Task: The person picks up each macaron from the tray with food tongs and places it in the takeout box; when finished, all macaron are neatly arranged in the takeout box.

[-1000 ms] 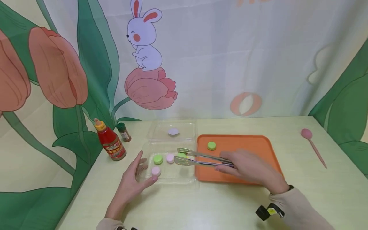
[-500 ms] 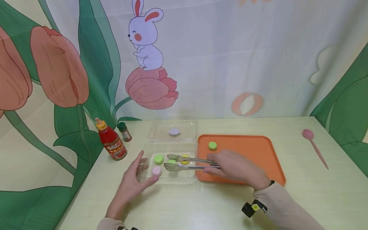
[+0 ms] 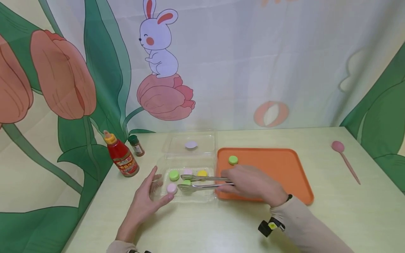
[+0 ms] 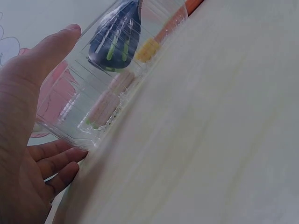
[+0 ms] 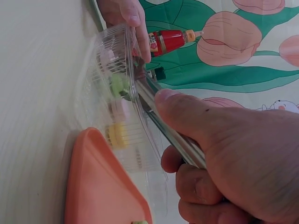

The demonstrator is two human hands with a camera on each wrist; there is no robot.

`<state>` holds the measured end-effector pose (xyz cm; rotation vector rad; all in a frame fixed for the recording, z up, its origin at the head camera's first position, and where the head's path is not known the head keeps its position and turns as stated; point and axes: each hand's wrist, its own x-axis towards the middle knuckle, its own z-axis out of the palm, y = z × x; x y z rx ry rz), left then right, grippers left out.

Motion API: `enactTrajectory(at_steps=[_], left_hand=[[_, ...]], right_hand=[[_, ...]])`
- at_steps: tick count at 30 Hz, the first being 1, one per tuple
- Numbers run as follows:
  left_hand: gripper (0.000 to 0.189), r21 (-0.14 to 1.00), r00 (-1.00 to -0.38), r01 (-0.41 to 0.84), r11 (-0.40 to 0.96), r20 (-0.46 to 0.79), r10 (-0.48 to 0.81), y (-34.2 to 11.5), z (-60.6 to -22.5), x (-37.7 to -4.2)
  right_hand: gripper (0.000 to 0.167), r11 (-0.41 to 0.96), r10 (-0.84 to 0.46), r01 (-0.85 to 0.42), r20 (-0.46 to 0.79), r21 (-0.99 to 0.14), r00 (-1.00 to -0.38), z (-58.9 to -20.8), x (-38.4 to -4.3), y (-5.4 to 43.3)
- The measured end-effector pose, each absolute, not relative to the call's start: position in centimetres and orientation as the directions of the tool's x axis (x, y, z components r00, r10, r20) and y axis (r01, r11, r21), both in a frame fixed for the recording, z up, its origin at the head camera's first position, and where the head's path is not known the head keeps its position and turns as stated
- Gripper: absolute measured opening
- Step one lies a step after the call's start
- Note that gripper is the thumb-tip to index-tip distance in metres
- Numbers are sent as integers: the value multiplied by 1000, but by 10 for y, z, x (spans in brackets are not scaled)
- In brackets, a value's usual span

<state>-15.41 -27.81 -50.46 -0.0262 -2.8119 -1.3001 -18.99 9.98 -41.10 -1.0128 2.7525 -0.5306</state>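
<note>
Right hand and tongs shifted left toward lower centre of frame; green macaron between the tips now further left and lower; yellow macaron, mostly covered a second ago, now mostly visible

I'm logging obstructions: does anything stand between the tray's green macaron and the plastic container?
Yes: left of the green macaron stand the raised rim of the orange tray and side wall of the plastic container.
</note>
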Motion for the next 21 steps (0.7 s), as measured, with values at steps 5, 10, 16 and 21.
enactTrajectory(at_steps=[5, 10, 16, 21], left_hand=[[123, 755, -999, 21, 655, 36, -9, -278, -504, -154], [123, 755, -999, 23, 655, 36, -7, -278, -504, -153], [123, 757, -999, 36, 652, 49, -1, -278, -504, -153], [122, 750, -999, 38, 660, 52, -1, -277, -504, -153]], right_hand=[[35, 710, -659, -608, -30, -356, -752, -412, -190, 94], [38, 718, -655, -608, -34, -337, -755, -412, -190, 91], [38, 712, -662, -616, -30, -338, -749, -413, -190, 92], [36, 699, -671, -623, -20, -352, -741, -412, -189, 95]])
